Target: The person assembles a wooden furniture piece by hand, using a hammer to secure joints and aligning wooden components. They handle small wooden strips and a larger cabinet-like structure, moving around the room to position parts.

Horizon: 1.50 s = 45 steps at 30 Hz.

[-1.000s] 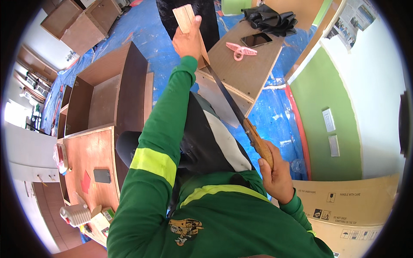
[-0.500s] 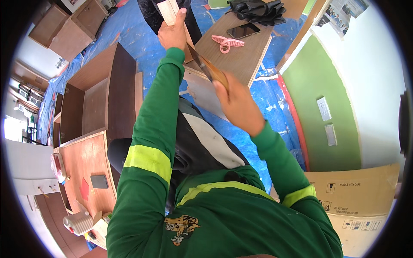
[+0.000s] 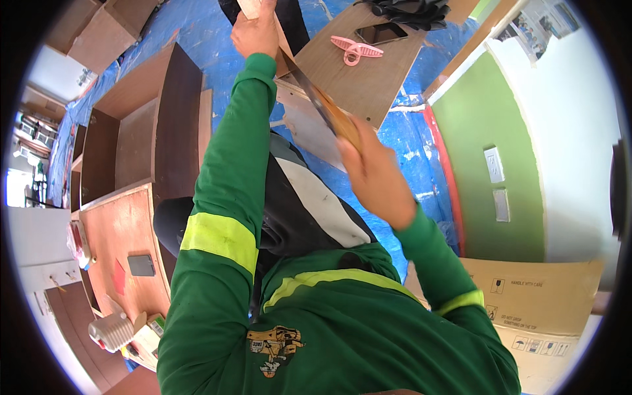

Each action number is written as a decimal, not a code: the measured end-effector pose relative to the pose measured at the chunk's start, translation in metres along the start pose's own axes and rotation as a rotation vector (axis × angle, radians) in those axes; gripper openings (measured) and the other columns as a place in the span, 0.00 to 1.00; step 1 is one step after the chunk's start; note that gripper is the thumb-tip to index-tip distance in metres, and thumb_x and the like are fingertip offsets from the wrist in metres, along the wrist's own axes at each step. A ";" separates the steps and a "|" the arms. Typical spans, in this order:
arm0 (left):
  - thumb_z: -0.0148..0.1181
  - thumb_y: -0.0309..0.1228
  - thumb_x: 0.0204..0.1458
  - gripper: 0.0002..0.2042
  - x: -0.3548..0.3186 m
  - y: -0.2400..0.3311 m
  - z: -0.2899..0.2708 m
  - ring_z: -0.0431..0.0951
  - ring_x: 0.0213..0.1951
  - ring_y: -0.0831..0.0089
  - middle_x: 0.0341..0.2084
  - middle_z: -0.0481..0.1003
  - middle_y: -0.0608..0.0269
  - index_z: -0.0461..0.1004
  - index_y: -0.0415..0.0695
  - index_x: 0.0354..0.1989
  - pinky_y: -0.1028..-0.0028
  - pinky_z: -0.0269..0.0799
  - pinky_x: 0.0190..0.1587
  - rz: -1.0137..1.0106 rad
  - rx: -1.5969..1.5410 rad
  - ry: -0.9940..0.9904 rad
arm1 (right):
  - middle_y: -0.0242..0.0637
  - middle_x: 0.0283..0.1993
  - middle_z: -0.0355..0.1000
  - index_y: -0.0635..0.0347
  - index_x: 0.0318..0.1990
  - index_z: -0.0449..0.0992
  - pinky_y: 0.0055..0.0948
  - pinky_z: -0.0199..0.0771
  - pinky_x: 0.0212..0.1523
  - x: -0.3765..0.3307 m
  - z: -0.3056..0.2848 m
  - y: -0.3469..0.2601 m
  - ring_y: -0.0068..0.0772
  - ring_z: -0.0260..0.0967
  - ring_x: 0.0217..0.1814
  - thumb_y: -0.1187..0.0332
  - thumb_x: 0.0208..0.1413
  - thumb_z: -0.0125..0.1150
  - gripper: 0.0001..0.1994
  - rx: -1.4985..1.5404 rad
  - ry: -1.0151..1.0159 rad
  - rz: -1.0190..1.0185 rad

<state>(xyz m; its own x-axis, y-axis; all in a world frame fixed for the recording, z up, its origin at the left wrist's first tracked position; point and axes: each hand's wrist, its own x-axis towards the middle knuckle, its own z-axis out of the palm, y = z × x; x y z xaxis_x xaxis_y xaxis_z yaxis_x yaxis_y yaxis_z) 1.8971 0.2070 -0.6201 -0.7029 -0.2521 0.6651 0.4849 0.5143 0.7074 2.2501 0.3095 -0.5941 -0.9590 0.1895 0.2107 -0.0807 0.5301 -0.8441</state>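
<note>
The left hand point(image 3: 255, 34) is clenched around a pale piece of wood point(image 3: 251, 8) at the left side of the brown table point(image 3: 332, 62). The right hand point(image 3: 376, 172), in front of the table's near end, grasps the wooden handle of a saw point(image 3: 311, 92). The blade slants along the table's left side up to the wood; whether its teeth bite is unclear. On the table lie a pink hair clip point(image 3: 353, 49) and a dark phone point(image 3: 382, 33); blue sheeting point(image 3: 418, 158) spreads around it.
</note>
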 end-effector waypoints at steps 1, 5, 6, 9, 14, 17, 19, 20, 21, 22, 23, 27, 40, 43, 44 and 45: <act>0.71 0.62 0.58 0.36 0.012 -0.044 0.008 0.87 0.45 0.46 0.41 0.87 0.40 0.85 0.33 0.49 0.53 0.80 0.51 0.137 0.256 0.018 | 0.67 0.49 0.80 0.65 0.70 0.67 0.57 0.80 0.47 -0.023 -0.013 -0.008 0.74 0.80 0.47 0.63 0.74 0.58 0.23 -0.009 -0.061 0.039; 0.66 0.66 0.59 0.39 -0.007 0.031 0.011 0.85 0.48 0.38 0.42 0.85 0.34 0.85 0.33 0.49 0.50 0.78 0.51 -0.236 -0.075 -0.008 | 0.58 0.51 0.80 0.62 0.74 0.66 0.46 0.83 0.46 -0.113 -0.079 -0.033 0.64 0.84 0.46 0.67 0.73 0.60 0.25 -0.141 -0.063 0.033; 0.66 0.69 0.58 0.41 -0.005 0.030 0.008 0.86 0.48 0.38 0.41 0.85 0.33 0.85 0.32 0.48 0.49 0.78 0.51 -0.210 -0.086 0.000 | 0.58 0.50 0.80 0.62 0.73 0.66 0.46 0.83 0.45 -0.110 -0.079 -0.037 0.63 0.84 0.45 0.67 0.73 0.60 0.25 -0.125 -0.071 0.070; 0.66 0.69 0.58 0.41 0.003 0.028 -0.005 0.86 0.47 0.38 0.39 0.85 0.34 0.86 0.32 0.47 0.50 0.78 0.51 -0.264 -0.200 -0.033 | 0.58 0.49 0.81 0.64 0.71 0.68 0.48 0.83 0.44 -0.086 -0.068 -0.045 0.63 0.84 0.44 0.68 0.72 0.61 0.23 -0.093 -0.085 0.177; 0.65 0.67 0.60 0.38 0.011 0.012 0.007 0.86 0.46 0.37 0.38 0.85 0.34 0.86 0.34 0.47 0.49 0.77 0.49 -0.171 -0.046 -0.055 | 0.70 0.44 0.78 0.67 0.65 0.70 0.60 0.79 0.43 0.046 0.012 0.015 0.77 0.78 0.43 0.62 0.75 0.57 0.20 -0.068 0.076 -0.098; 0.64 0.67 0.61 0.38 0.002 0.028 0.004 0.85 0.46 0.36 0.38 0.85 0.34 0.86 0.35 0.48 0.48 0.77 0.49 -0.157 -0.050 -0.034 | 0.71 0.42 0.78 0.66 0.65 0.70 0.61 0.78 0.44 0.067 0.021 0.020 0.76 0.78 0.46 0.61 0.75 0.56 0.20 -0.015 0.062 -0.090; 0.64 0.66 0.61 0.37 0.000 0.029 0.002 0.85 0.46 0.36 0.39 0.85 0.34 0.86 0.35 0.48 0.48 0.78 0.49 -0.143 -0.074 -0.040 | 0.71 0.44 0.78 0.67 0.66 0.70 0.60 0.78 0.45 0.054 0.020 0.020 0.77 0.78 0.47 0.62 0.75 0.57 0.20 -0.043 0.078 -0.095; 0.64 0.66 0.61 0.37 0.002 0.027 0.001 0.85 0.46 0.36 0.39 0.85 0.34 0.86 0.35 0.49 0.48 0.78 0.49 -0.136 -0.087 -0.039 | 0.71 0.46 0.78 0.67 0.66 0.70 0.60 0.78 0.46 0.044 0.018 0.019 0.77 0.78 0.48 0.62 0.75 0.57 0.20 -0.058 0.085 -0.101; 0.65 0.66 0.61 0.38 0.008 0.011 0.003 0.85 0.46 0.36 0.39 0.85 0.34 0.85 0.34 0.48 0.48 0.78 0.49 -0.012 0.070 -0.035 | 0.70 0.48 0.79 0.66 0.67 0.69 0.58 0.79 0.47 0.027 0.010 0.011 0.76 0.78 0.49 0.63 0.75 0.58 0.21 -0.018 0.036 -0.038; 0.65 0.66 0.60 0.38 0.013 -0.015 0.008 0.85 0.47 0.36 0.39 0.85 0.34 0.85 0.34 0.48 0.48 0.78 0.49 0.104 0.227 -0.041 | 0.68 0.50 0.79 0.66 0.69 0.68 0.55 0.80 0.48 0.000 -0.003 -0.002 0.76 0.79 0.49 0.64 0.74 0.59 0.22 0.019 -0.015 0.034; 0.65 0.66 0.60 0.38 0.009 -0.016 0.013 0.85 0.46 0.36 0.39 0.85 0.34 0.85 0.34 0.48 0.48 0.78 0.49 0.085 0.208 -0.049 | 0.64 0.50 0.80 0.66 0.70 0.67 0.51 0.81 0.48 -0.027 -0.022 -0.013 0.72 0.81 0.47 0.65 0.74 0.59 0.23 -0.021 -0.052 0.129; 0.67 0.66 0.59 0.38 0.000 0.030 0.000 0.86 0.46 0.37 0.38 0.85 0.35 0.85 0.33 0.47 0.50 0.79 0.49 -0.220 -0.137 -0.024 | 0.52 0.51 0.82 0.65 0.74 0.65 0.39 0.81 0.46 -0.110 -0.088 -0.037 0.50 0.83 0.41 0.70 0.72 0.57 0.26 -0.135 -0.135 0.169; 0.54 0.62 0.70 0.27 0.004 0.004 0.023 0.84 0.42 0.35 0.39 0.80 0.36 0.84 0.52 0.56 0.44 0.78 0.45 -0.031 0.148 -0.103 | 0.69 0.42 0.79 0.66 0.63 0.71 0.63 0.76 0.44 0.103 0.033 0.021 0.78 0.77 0.45 0.62 0.75 0.55 0.18 -0.035 0.089 -0.115; 0.53 0.64 0.69 0.30 0.004 0.004 0.016 0.84 0.43 0.34 0.40 0.81 0.36 0.84 0.49 0.55 0.43 0.77 0.47 0.059 0.197 -0.094 | 0.69 0.44 0.79 0.66 0.64 0.70 0.62 0.76 0.45 0.098 0.035 0.020 0.77 0.77 0.46 0.62 0.75 0.56 0.19 0.023 0.065 -0.120; 0.54 0.66 0.68 0.33 0.005 0.000 0.015 0.84 0.44 0.33 0.40 0.82 0.36 0.84 0.46 0.54 0.43 0.77 0.47 0.161 0.261 -0.084 | 0.69 0.45 0.79 0.66 0.65 0.70 0.62 0.76 0.46 0.091 0.035 0.021 0.77 0.77 0.46 0.63 0.75 0.56 0.19 0.040 0.062 -0.132; 0.55 0.67 0.67 0.34 0.008 -0.006 0.013 0.84 0.45 0.33 0.40 0.83 0.35 0.84 0.43 0.52 0.43 0.77 0.48 0.154 0.270 -0.068 | 0.69 0.46 0.78 0.66 0.66 0.69 0.61 0.77 0.46 0.078 0.033 0.018 0.77 0.77 0.47 0.63 0.75 0.57 0.20 0.025 0.044 -0.093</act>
<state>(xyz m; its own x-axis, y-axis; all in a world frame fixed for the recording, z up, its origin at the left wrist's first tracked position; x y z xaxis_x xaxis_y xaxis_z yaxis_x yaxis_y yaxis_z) 1.8818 0.2125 -0.6227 -0.6699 -0.1036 0.7352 0.4391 0.7432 0.5048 2.1652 0.3062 -0.6092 -0.9342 0.1772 0.3097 -0.1759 0.5265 -0.8318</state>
